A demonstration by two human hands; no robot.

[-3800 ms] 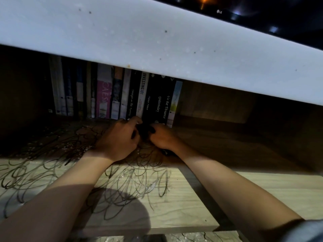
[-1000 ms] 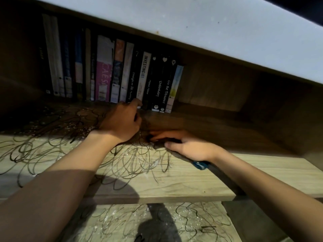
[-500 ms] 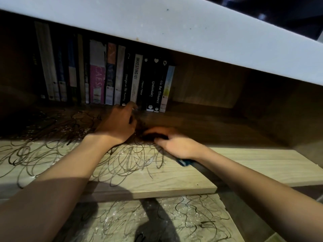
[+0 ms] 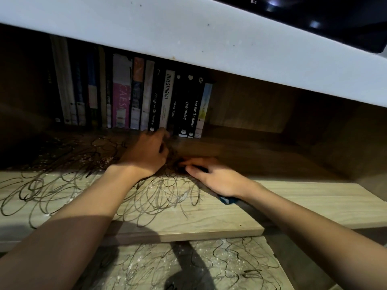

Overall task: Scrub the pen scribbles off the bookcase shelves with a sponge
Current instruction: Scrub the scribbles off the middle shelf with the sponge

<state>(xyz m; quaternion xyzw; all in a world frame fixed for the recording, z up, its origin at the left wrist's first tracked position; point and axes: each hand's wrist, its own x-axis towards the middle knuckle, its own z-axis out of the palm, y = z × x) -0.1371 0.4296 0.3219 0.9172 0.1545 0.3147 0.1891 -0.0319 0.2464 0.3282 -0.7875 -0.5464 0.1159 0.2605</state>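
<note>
Black pen scribbles cover the left half of the wooden shelf. My right hand lies low on the shelf at the scribbles' right edge. It holds a dark sponge between thumb and fingers; the sponge's blue corner pokes out under the wrist. My left hand rests on the shelf just left of it, fingers loosely bent, a fingertip touching the foot of the books. It holds nothing that I can see.
A row of upright books stands at the back left of the shelf. A white top board overhangs closely above. The lower shelf below also carries scribbles and white specks. The shelf's right half is bare wood.
My right hand has slid with the sponge from the back of the shelf beside the left hand toward the front right. My left hand has stayed by the books.
</note>
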